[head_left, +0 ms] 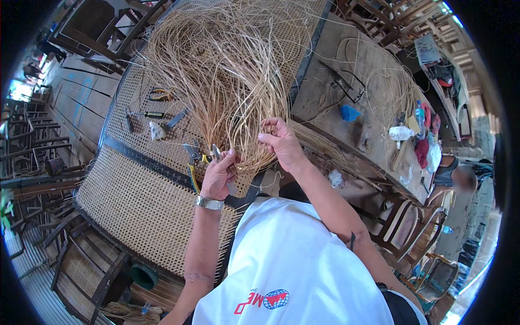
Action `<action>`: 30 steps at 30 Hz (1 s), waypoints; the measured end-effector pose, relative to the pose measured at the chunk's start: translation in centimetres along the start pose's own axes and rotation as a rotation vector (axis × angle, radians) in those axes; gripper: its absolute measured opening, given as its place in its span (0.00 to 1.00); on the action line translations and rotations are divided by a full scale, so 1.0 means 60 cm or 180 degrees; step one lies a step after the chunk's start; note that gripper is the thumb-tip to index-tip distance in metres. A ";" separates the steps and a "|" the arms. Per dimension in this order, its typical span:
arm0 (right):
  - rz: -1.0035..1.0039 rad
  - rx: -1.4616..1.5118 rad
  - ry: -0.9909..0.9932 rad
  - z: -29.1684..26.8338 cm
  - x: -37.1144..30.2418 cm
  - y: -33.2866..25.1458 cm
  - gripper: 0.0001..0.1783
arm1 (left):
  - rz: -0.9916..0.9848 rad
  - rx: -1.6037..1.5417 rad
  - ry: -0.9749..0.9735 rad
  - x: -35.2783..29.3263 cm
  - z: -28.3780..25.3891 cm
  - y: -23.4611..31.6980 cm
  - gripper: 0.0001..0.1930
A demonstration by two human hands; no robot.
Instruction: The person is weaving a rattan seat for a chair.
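Observation:
A large loose bundle of tan cane strands (216, 59) spreads over a woven cane sheet (146, 200). At the bundle's near right edge, my right hand (283, 145) has thumb and fingers closed on cane strands. My left hand (218, 176), with a metal watch at the wrist, is closed at the bundle's near edge; what its fingers hold is partly hidden. A shiny metal tip (215, 151) shows just above its fingers, its kind unclear. Yellow-handled cutting pliers (192, 162) lie on the sheet just left of that hand.
Left of the bundle lie a screwdriver (149, 114), more pliers (161, 95) and a pale lump (157, 131). On a wooden table (336, 54) at right are a hacksaw (337, 78), a blue object (349, 112) and loose strands. Chair frames (38, 135) crowd the left; a person (452, 176) sits far right.

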State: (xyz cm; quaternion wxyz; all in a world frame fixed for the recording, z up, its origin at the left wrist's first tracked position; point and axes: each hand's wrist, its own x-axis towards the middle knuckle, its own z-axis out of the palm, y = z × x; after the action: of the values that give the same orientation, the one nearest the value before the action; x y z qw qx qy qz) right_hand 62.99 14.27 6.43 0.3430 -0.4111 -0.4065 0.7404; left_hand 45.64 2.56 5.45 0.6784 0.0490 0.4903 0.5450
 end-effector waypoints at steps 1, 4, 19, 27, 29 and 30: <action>-0.0020 0.0024 -0.0001 -0.002 0.000 0.001 0.16 | 0.0021 0.0012 0.0020 0.002 0.000 -0.001 0.11; 0.0187 -0.0034 0.0055 -0.007 -0.001 0.001 0.15 | -0.0040 0.0048 -0.0050 0.008 0.000 -0.004 0.11; 0.0275 -0.0265 -0.0079 -0.019 -0.010 -0.003 0.16 | -0.0161 0.0040 -0.0075 0.012 0.013 0.003 0.11; 0.0217 -0.0320 -0.0409 -0.021 -0.021 -0.004 0.18 | -0.0221 -0.0105 -0.0030 0.016 0.008 0.002 0.11; 0.0287 -0.0251 -0.0510 -0.020 -0.022 -0.007 0.18 | -0.0181 -0.0139 -0.0041 0.018 0.005 0.004 0.11; 0.0314 -0.0250 -0.0501 -0.020 -0.023 -0.007 0.18 | -0.0207 -0.0176 -0.0042 0.018 0.004 0.005 0.11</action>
State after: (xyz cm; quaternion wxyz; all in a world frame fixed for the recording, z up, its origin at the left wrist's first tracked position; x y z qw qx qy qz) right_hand 64.71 13.69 6.86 0.2567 -0.3843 -0.4401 0.7699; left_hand 45.51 3.64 5.07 0.7000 0.0179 0.4719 0.5356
